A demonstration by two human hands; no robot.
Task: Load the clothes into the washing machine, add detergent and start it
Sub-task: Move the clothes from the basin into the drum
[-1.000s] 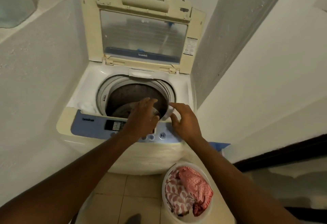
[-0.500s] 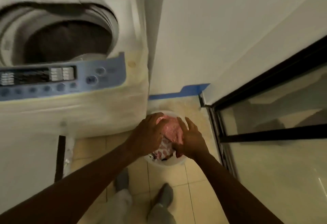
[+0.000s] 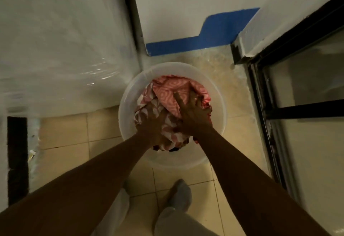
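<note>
A round translucent white tub (image 3: 126, 112) stands on the tiled floor, filled with red-and-white patterned clothes (image 3: 167, 88). My left hand (image 3: 151, 125) presses into the near left side of the pile, fingers buried in the cloth. Over the right side lies my right hand (image 3: 193, 114), its fingers spread on the pink fabric and curling into it. Only the plastic-wrapped front of the washing machine (image 3: 61, 49) shows, filling the upper left; its drum and panel are out of view.
A white wall with a blue strip (image 3: 204, 38) at its base rises behind the tub. A black-framed glass door (image 3: 297, 109) runs along the right. My feet in grey socks (image 3: 180, 196) stand on beige tiles just below the tub.
The view dropped from the open machine top to the floor. Both hands went from the drum rim down into the tub and now dig deeper into the clothes.
</note>
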